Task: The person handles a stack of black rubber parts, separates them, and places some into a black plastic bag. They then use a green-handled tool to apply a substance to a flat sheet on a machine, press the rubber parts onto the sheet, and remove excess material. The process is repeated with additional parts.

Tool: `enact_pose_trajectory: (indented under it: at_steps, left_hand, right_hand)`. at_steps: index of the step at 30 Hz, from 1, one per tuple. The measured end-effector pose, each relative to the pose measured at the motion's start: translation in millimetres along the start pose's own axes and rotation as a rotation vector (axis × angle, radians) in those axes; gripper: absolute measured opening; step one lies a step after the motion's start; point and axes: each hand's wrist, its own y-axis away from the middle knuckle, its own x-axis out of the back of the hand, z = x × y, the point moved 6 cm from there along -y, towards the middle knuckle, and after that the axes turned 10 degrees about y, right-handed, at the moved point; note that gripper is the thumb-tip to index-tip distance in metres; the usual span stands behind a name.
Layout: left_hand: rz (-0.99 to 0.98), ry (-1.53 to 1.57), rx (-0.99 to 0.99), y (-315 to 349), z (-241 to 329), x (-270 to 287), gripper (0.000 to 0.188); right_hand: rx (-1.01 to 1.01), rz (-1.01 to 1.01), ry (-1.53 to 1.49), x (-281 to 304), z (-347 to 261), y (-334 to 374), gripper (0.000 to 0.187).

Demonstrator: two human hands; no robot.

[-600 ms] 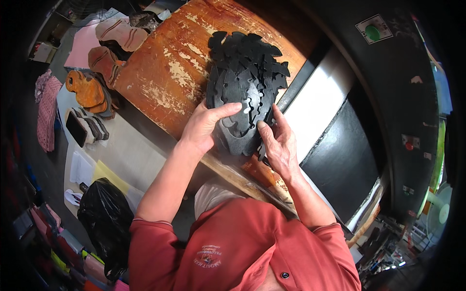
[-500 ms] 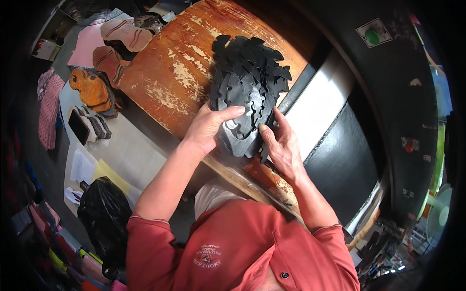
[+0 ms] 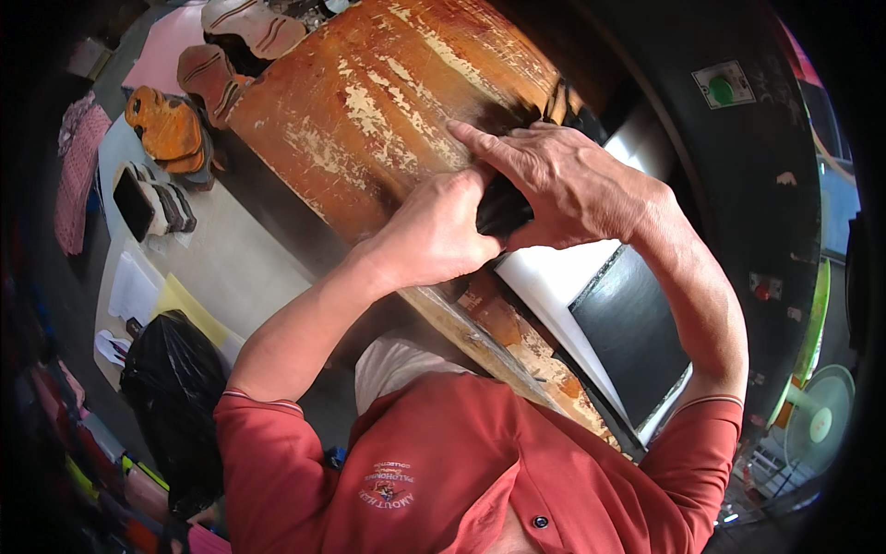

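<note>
Over the worn orange-brown wooden board (image 3: 360, 120), my hands cup a bundle of black cut-out pieces (image 3: 503, 208) from its two sides. My left hand (image 3: 434, 226) has its fingers curled against the near left side of the bundle. From the right, my right hand (image 3: 581, 189) arches across the top with its index finger stretched out to the left. The two thumbs come close together at the near side. Most of the bundle lies hidden under my hands, and some black edges show beyond the right hand's fingers.
Right of the board lie a white strip and a black flat panel (image 3: 637, 319). A dark machine wall with a green button (image 3: 723, 90) rises beyond. On the left table are orange shaped blocks (image 3: 164, 129), a dark phone-like slab (image 3: 134, 203) and a black plastic bag (image 3: 173, 406).
The bundle has moved away and to the right and is now mostly covered. My right hand has swung up over its top; the left has shifted right and farther forward.
</note>
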Motion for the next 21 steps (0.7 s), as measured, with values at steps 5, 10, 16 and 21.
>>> enact_pose_trajectory:
  at_steps: [5,10,16,21]
  left_hand:
    - [0.132,0.039,-0.005,12.2,-19.8,-1.8,0.074]
    - [0.245,-0.044,-0.048,56.9,-40.9,8.0,0.087]
    - [0.363,0.034,-0.115,57.4,-46.3,-11.2,0.061]
    - [0.177,0.324,-0.1,52.6,-34.2,7.9,0.075]
  right_hand:
    - [-0.097,-0.335,-0.099,-11.4,8.2,-8.5,0.102]
    - [-0.022,-0.292,-0.134,-30.1,17.7,-4.6,0.071]
    - [0.004,-0.158,-0.364,-41.8,19.8,3.7,0.064]
    - [0.025,-0.03,-0.314,-22.9,22.8,20.7,0.052]
